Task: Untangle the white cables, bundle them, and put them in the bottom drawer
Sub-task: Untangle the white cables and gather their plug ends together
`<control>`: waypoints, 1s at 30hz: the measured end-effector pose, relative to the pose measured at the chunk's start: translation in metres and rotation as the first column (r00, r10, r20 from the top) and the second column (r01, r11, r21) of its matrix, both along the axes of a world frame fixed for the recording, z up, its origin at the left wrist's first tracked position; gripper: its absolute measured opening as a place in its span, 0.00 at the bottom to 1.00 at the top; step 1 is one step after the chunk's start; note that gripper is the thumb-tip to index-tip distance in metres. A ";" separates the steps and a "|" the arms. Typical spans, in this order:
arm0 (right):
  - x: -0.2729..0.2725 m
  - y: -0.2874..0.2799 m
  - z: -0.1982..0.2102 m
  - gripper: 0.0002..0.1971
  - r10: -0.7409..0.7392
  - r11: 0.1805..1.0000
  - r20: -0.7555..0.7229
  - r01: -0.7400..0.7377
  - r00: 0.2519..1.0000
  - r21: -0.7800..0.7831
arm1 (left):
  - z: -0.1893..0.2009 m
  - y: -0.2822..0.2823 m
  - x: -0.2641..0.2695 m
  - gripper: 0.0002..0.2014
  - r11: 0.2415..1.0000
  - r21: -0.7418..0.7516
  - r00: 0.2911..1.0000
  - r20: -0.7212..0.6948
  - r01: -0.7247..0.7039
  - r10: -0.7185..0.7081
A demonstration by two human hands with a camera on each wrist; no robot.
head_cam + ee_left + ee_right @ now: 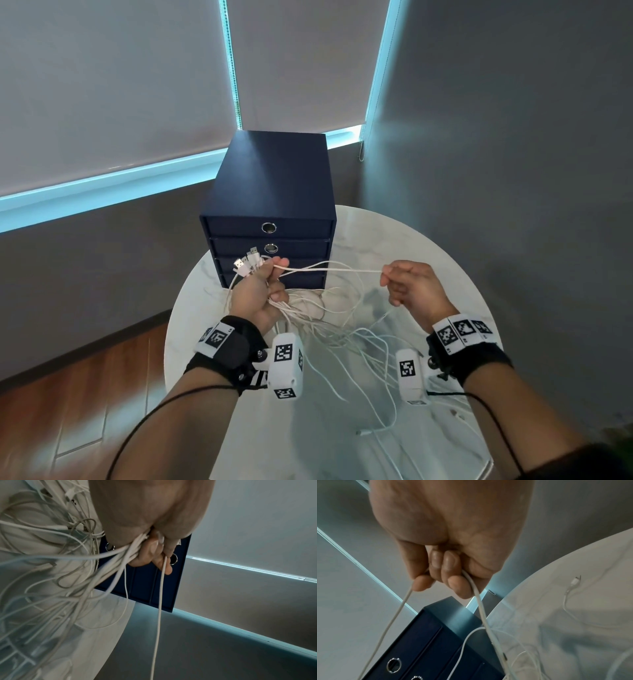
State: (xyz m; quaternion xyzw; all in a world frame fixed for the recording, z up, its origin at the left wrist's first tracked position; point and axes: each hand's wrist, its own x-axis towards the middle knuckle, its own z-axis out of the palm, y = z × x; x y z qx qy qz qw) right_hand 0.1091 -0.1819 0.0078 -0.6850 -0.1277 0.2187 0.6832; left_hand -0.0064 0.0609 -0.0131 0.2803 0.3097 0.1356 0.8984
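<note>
Head view: left hand clenches the cables at their plug ends; right hand pinches one strand, stretched between the hands above the table; drawers closed.
Left wrist view: loops hang crossed; pulling may tighten knots.
Right wrist view: strand may slip through the fingers.

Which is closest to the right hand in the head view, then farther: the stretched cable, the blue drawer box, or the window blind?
1. Stretched cable: pinched in the right hand.
2. Blue drawer box: ahead, to its left, on the table.
3. Window blind: farthest, behind the box.
</note>
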 end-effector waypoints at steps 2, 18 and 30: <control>0.002 -0.005 -0.002 0.16 -0.022 0.998 0.038 0.024 0.999 -0.051 | 0.005 -0.006 0.002 0.08 0.999 0.037 1.000 0.026 -0.005 0.004; -0.020 0.085 0.034 0.06 0.306 0.920 0.318 -0.193 0.897 -0.340 | 0.013 -0.030 -0.006 0.12 0.879 0.328 0.929 0.003 0.348 -0.369; -0.010 0.103 0.032 0.08 0.153 0.901 0.442 0.059 0.884 -0.430 | 0.009 -0.028 -0.019 0.14 0.775 0.491 0.913 -0.130 0.399 -0.388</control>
